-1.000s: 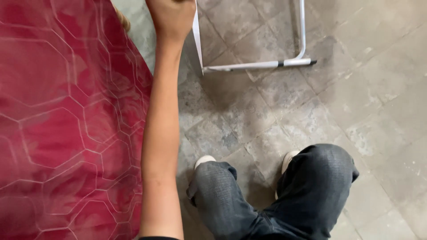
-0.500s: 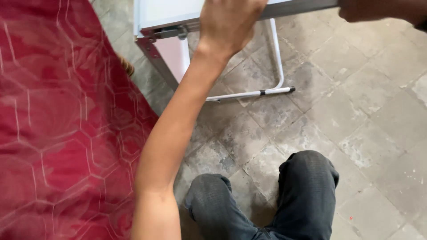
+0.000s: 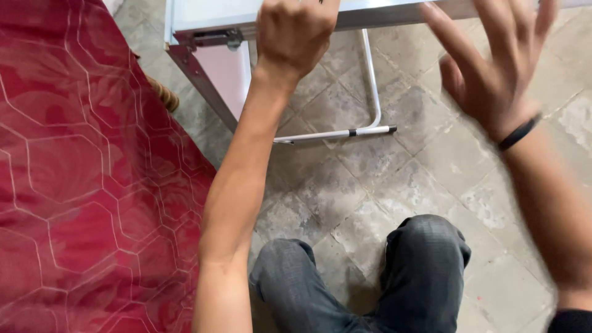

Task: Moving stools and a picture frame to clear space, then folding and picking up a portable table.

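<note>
Left hand (image 3: 295, 34) curled over the near edge of a white folding table (image 3: 203, 12) at top, right hand (image 3: 493, 68) spread open beside it (holding nothing), red patterned cloth (image 3: 74, 185) left, grey tiled floor (image 3: 382, 179) below.

I count two hands, left hand (image 3: 296, 34) and right hand (image 3: 493, 68), one folding table (image 3: 209, 15), one red quilt (image 3: 80, 185), one black wristband (image 3: 518, 132), two knees in dark jeans (image 3: 370, 277)
</note>
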